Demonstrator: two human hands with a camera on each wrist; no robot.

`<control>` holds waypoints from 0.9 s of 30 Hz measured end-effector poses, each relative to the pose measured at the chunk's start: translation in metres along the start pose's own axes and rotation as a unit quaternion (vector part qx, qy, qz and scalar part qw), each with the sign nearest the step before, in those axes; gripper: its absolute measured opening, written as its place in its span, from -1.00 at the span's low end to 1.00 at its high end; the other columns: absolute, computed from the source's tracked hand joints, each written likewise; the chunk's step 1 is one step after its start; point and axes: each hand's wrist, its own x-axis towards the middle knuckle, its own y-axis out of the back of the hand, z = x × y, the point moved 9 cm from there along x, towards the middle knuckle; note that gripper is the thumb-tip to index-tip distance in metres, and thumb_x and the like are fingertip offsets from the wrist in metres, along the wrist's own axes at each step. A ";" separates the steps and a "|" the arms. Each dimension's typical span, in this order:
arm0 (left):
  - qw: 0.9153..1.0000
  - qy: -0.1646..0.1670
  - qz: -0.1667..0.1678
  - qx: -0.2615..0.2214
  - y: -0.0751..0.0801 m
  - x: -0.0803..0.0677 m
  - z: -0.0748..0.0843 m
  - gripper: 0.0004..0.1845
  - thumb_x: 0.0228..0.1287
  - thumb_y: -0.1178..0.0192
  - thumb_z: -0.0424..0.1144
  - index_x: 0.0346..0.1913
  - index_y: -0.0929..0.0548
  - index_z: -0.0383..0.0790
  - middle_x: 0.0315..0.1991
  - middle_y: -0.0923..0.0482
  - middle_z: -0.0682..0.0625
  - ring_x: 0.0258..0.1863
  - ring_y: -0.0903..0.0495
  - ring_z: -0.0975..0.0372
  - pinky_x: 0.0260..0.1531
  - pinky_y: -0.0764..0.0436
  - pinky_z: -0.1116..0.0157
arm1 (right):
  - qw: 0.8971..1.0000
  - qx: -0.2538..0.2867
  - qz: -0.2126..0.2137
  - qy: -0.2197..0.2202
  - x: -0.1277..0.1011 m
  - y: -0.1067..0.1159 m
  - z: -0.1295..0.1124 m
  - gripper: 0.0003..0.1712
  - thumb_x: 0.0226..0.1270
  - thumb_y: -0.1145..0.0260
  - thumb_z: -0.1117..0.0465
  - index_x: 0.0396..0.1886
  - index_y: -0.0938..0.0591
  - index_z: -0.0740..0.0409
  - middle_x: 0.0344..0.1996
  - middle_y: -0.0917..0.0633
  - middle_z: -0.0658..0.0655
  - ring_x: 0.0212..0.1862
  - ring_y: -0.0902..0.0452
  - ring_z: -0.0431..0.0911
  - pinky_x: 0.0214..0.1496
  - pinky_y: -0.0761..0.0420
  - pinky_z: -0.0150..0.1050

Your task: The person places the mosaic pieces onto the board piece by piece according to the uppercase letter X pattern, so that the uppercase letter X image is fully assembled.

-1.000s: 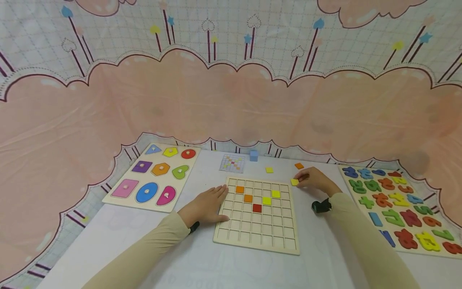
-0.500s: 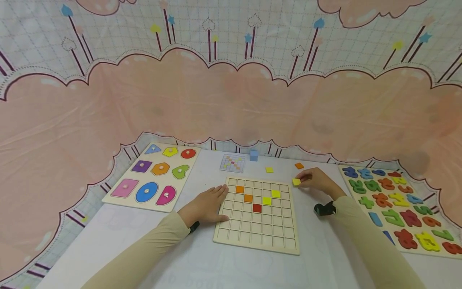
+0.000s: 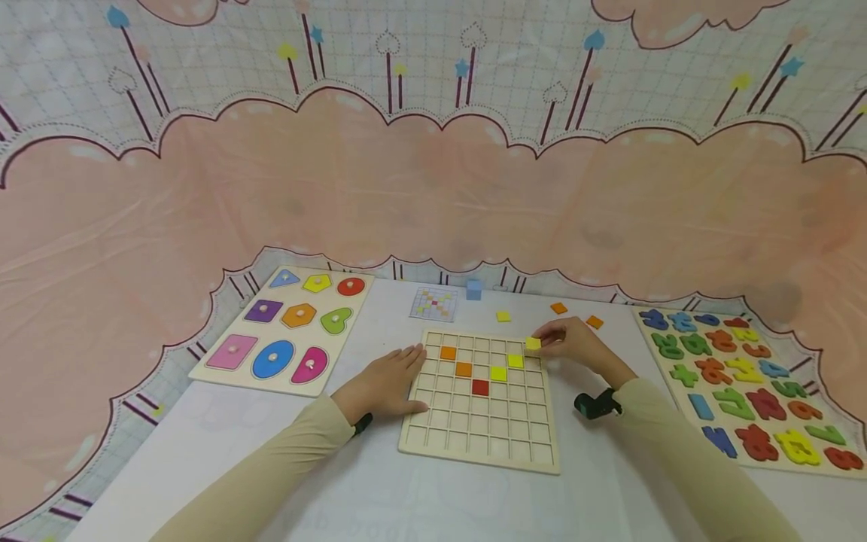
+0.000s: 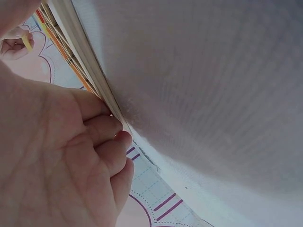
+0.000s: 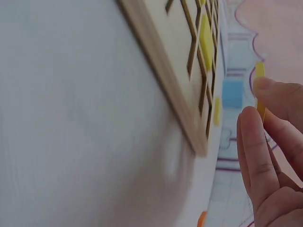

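A square wooden grid board lies on the white table, with two orange tiles, one red tile and two yellow tiles set in its cells. My right hand pinches a yellow tile between thumb and fingers over the board's far right corner. In the right wrist view that tile stands on edge, raised off the board. My left hand rests along the board's left edge, fingers extended. The left wrist view shows its fingertips touching the board's side.
Beyond the board lie a printed pattern card, a blue cube, a loose yellow tile and two orange tiles. A knobbed shape puzzle is at left, a number puzzle at right.
My right hand has carried the yellow tile left, from beside the board to over its far right corner. An orange tile behind the hand has come into view. The left hand stays put.
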 end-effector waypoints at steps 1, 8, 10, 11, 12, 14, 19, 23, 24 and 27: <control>1.000 0.000 -0.001 -0.002 0.000 0.000 0.000 -0.01 0.20 -0.02 0.33 0.45 -0.04 -0.33 0.49 -0.01 -0.15 0.49 -0.01 0.10 0.46 -0.09 0.18 | 1.000 0.002 0.000 -0.001 -0.001 -0.003 -0.003 -0.63 0.03 -0.46 0.27 -0.15 -0.67 0.36 -0.32 -0.70 0.24 -0.35 -0.54 -0.24 -0.27 -0.56 -0.48; 1.000 -0.003 -0.003 -0.006 0.001 0.000 0.000 0.00 0.20 -0.02 0.33 0.45 -0.04 -0.34 0.49 0.00 -0.16 0.49 -0.01 0.08 0.46 -0.09 0.16 | 1.000 0.009 -0.020 0.000 -0.001 -0.024 -0.021 -0.66 0.05 -0.45 0.29 -0.16 -0.68 0.35 -0.33 -0.69 0.20 -0.33 -0.52 -0.20 -0.27 -0.57 -0.47; 1.000 -0.004 -0.003 -0.005 0.001 0.000 0.000 -0.01 0.21 -0.01 0.34 0.45 -0.03 -0.34 0.49 0.00 -0.16 0.49 -0.01 0.08 0.46 -0.09 0.16 | 0.999 0.019 -0.026 0.002 -0.001 -0.029 -0.025 -0.68 0.05 -0.44 0.30 -0.17 -0.68 0.34 -0.31 -0.69 0.21 -0.33 -0.53 -0.21 -0.26 -0.59 -0.46; 1.000 -0.005 -0.003 -0.007 0.001 0.000 -0.001 -0.01 0.21 -0.01 0.33 0.45 -0.04 -0.35 0.49 -0.01 -0.16 0.49 -0.01 0.08 0.46 -0.09 0.16 | 0.999 0.024 -0.029 0.004 -0.001 -0.032 -0.027 -0.69 0.05 -0.44 0.30 -0.18 -0.68 0.34 -0.30 -0.69 0.21 -0.33 -0.54 -0.21 -0.26 -0.60 -0.45; 1.000 -0.005 -0.002 -0.008 0.001 0.000 -0.001 -0.01 0.21 -0.01 0.33 0.45 -0.04 -0.35 0.49 -0.01 -0.16 0.49 -0.02 0.08 0.46 -0.10 0.16 | 0.999 0.027 -0.032 0.008 -0.001 -0.035 -0.029 -0.70 0.06 -0.44 0.30 -0.18 -0.68 0.34 -0.29 -0.70 0.22 -0.34 -0.54 -0.22 -0.26 -0.61 -0.45; 1.000 -0.006 -0.003 -0.011 0.001 0.001 -0.001 -0.01 0.20 -0.01 0.33 0.45 -0.04 -0.35 0.49 -0.01 -0.16 0.49 -0.01 0.07 0.46 -0.10 0.15 | 0.999 0.035 -0.038 0.014 -0.002 -0.041 -0.034 -0.71 0.05 -0.44 0.32 -0.19 -0.68 0.34 -0.28 -0.69 0.22 -0.34 -0.54 -0.22 -0.26 -0.62 -0.44; 1.000 -0.009 -0.001 -0.011 0.000 0.001 0.000 -0.01 0.21 -0.02 0.32 0.45 -0.04 -0.36 0.48 -0.01 -0.17 0.49 -0.02 0.07 0.46 -0.10 0.15 | 0.997 0.039 -0.057 0.033 -0.004 -0.055 -0.048 -0.73 0.04 -0.43 0.35 -0.21 -0.68 0.34 -0.33 -0.69 0.22 -0.36 -0.54 -0.21 -0.29 -0.61 -0.44; 1.000 -0.015 0.003 -0.004 0.000 0.001 0.000 -0.01 0.21 -0.01 0.33 0.45 -0.04 -0.36 0.48 -0.01 -0.18 0.48 -0.02 0.06 0.45 -0.11 0.14 | 0.995 0.043 -0.072 0.051 -0.005 -0.067 -0.060 -0.74 0.02 -0.44 0.36 -0.24 -0.68 0.35 -0.35 -0.69 0.22 -0.36 -0.54 -0.20 -0.29 -0.62 -0.44; 1.000 -0.016 0.003 -0.002 0.000 0.001 0.000 -0.01 0.21 0.00 0.33 0.45 -0.04 -0.36 0.48 -0.01 -0.18 0.48 -0.02 0.06 0.45 -0.11 0.14 | 0.994 0.048 -0.076 0.054 -0.005 -0.069 -0.063 -0.74 0.02 -0.44 0.36 -0.25 -0.68 0.36 -0.35 -0.69 0.23 -0.36 -0.53 -0.20 -0.29 -0.62 -0.43; 1.000 -0.016 0.003 -0.005 0.001 0.001 0.001 -0.01 0.21 -0.01 0.32 0.44 -0.05 -0.37 0.48 -0.02 -0.19 0.48 -0.03 0.06 0.45 -0.12 0.13 | 0.992 0.057 -0.089 0.062 -0.004 -0.079 -0.068 -0.75 0.02 -0.45 0.36 -0.26 -0.68 0.37 -0.35 -0.68 0.24 -0.36 -0.54 -0.19 -0.27 -0.64 -0.40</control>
